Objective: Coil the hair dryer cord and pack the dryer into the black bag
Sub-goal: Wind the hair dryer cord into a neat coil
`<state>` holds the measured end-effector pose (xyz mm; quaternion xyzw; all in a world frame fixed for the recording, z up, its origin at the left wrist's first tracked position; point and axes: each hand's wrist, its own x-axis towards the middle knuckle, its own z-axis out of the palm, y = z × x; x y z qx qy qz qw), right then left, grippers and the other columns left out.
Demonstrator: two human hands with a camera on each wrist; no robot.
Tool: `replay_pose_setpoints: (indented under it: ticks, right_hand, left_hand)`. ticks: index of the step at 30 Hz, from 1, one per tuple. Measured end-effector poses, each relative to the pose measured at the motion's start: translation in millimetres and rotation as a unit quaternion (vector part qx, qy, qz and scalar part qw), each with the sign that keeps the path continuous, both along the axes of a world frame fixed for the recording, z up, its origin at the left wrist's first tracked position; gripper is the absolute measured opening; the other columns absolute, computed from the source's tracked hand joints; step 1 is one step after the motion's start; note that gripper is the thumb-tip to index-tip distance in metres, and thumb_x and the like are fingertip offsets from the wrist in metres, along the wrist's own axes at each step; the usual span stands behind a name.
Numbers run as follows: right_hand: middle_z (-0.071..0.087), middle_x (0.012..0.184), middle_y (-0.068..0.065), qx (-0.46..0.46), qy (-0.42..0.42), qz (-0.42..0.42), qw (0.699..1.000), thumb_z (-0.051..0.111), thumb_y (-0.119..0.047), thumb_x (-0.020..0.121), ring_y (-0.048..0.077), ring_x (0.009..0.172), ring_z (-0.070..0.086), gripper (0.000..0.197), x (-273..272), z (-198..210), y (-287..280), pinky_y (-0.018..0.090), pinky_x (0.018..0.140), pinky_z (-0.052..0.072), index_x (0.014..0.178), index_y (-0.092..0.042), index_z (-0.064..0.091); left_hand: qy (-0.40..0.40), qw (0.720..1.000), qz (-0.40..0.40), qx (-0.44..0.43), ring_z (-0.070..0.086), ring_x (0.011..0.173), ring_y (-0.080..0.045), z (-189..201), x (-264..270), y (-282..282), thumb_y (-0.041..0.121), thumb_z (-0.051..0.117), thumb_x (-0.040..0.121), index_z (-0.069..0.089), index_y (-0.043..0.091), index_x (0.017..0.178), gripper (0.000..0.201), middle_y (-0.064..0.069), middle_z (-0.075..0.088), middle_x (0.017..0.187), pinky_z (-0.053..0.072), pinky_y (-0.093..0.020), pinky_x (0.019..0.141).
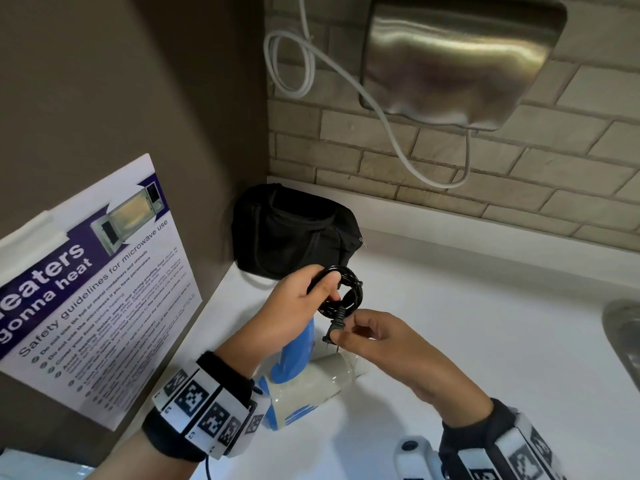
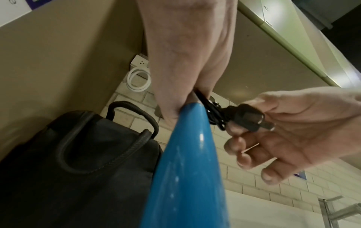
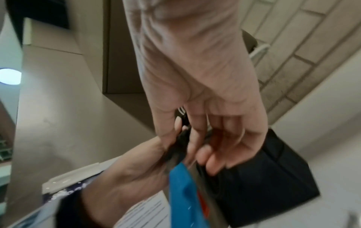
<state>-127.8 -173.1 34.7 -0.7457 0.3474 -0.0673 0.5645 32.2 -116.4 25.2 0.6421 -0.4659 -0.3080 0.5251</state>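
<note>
A blue and white hair dryer (image 1: 304, 372) hangs over the white counter, its blue handle (image 2: 187, 169) pointing up into my left hand (image 1: 301, 299). That hand grips the handle top together with the black cord coil (image 1: 343, 289). My right hand (image 1: 349, 332) pinches the black plug (image 1: 334, 329) between thumb and forefinger, just below the coil; the plug (image 2: 248, 120) shows its metal prongs in the left wrist view. The black bag (image 1: 298, 230) stands in the corner behind both hands, its top open and its handles (image 2: 134, 114) up.
A microwave safety poster (image 1: 90, 285) leans on the brown wall at left. A steel wall unit (image 1: 460, 60) with a looped white cable (image 1: 294, 67) hangs on the brick wall. A sink edge (image 1: 623, 327) lies at far right on the white counter (image 1: 485, 306).
</note>
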Motion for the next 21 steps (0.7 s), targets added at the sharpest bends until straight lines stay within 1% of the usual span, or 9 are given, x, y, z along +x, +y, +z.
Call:
replay_pose_setpoints:
  ticks: [3,6,8,10,12,15,17,19,21]
  right_hand:
    - [0.067,0.090,-0.002,-0.017,0.025,-0.022,0.999,0.067,-0.046,0.082,0.011,0.077,0.062,0.037,-0.7,8.5,-8.6,0.023,0.071,0.045,0.100,-0.014,0.063]
    - [0.069,0.100,0.000,-0.011,-0.047,-0.095,0.994,0.064,-0.042,0.084,0.011,0.081,0.068,0.033,1.9,15.5,-15.0,0.020,0.067,0.051,0.114,-0.028,0.059]
    - [0.071,0.094,0.006,-0.011,-0.098,-0.114,0.989,0.063,-0.031,0.088,0.008,0.073,0.064,0.022,4.1,15.5,-17.9,0.018,0.064,0.050,0.107,-0.022,0.067]
    - [0.070,0.083,0.007,-0.003,-0.129,-0.119,0.985,0.063,-0.025,0.089,0.009,0.069,0.060,0.016,4.8,13.3,-18.9,0.018,0.064,0.050,0.096,-0.014,0.072]
    - [0.066,0.074,0.006,0.027,-0.148,-0.138,0.979,0.063,-0.023,0.089,0.012,0.066,0.057,0.018,3.7,11.6,-20.8,0.019,0.066,0.052,0.091,-0.007,0.073]
    - [0.062,0.063,0.002,0.085,-0.165,-0.182,0.965,0.062,-0.021,0.090,0.013,0.060,0.055,0.026,0.9,10.7,-25.6,0.019,0.066,0.052,0.091,0.003,0.070]
    - [0.062,0.058,-0.001,0.128,-0.174,-0.205,0.955,0.060,-0.019,0.091,0.012,0.057,0.056,0.022,-1.4,10.3,-28.4,0.020,0.066,0.052,0.089,0.002,0.069]
    - [0.061,0.054,-0.003,0.152,-0.182,-0.211,0.948,0.057,-0.014,0.093,0.014,0.056,0.056,0.018,-3.7,10.6,-29.1,0.023,0.067,0.052,0.086,-0.001,0.067]
    - [0.058,0.051,-0.006,0.159,-0.191,-0.205,0.947,0.055,-0.009,0.093,0.018,0.059,0.055,0.017,-5.8,10.6,-28.2,0.027,0.073,0.051,0.081,-0.002,0.064]
  left_hand:
    - [0.011,1.000,-0.018,0.000,0.065,0.084,-0.014,0.8,1.5,1.8,0.032,0.049,0.094,0.063,0.013,0.080,0.028,0.005,0.067,0.078,0.049,-0.023,0.083]
    - [0.025,0.999,-0.037,0.002,0.063,0.081,-0.010,2.3,0.5,2.9,0.031,0.051,0.093,0.064,0.008,0.090,0.027,0.000,0.067,0.081,0.050,-0.023,0.079]
    - [0.034,0.999,-0.042,0.000,0.063,0.080,-0.007,4.0,0.5,3.2,0.028,0.053,0.093,0.064,0.005,0.094,0.025,0.000,0.067,0.081,0.050,-0.018,0.077]
    - [0.051,0.998,-0.044,0.000,0.066,0.084,-0.009,3.7,1.8,3.1,0.027,0.057,0.090,0.065,0.006,0.098,0.023,-0.003,0.069,0.085,0.051,-0.018,0.079]
    - [0.057,0.997,-0.043,0.007,0.068,0.093,-0.014,0.6,3.8,3.4,0.028,0.063,0.086,0.065,0.012,0.102,0.023,-0.007,0.072,0.095,0.053,-0.024,0.085]
    - [0.077,0.996,-0.039,0.010,0.068,0.096,-0.007,-8.2,6.0,5.1,0.026,0.070,0.079,0.064,0.027,0.101,0.022,0.004,0.073,0.097,0.052,-0.020,0.085]
    - [0.087,0.996,-0.036,0.010,0.066,0.094,0.002,-13.9,7.7,5.2,0.018,0.066,0.082,0.060,0.034,0.097,0.023,0.013,0.071,0.093,0.050,-0.014,0.083]
    - [0.084,0.996,-0.039,0.013,0.065,0.091,0.009,-18.9,9.2,5.0,0.009,0.061,0.086,0.059,0.035,0.097,0.028,0.020,0.070,0.090,0.048,-0.009,0.080]
    - [0.073,0.996,-0.045,0.015,0.065,0.093,0.007,-23.0,9.4,4.1,0.006,0.060,0.087,0.059,0.036,0.099,0.032,0.021,0.071,0.089,0.048,-0.010,0.081]
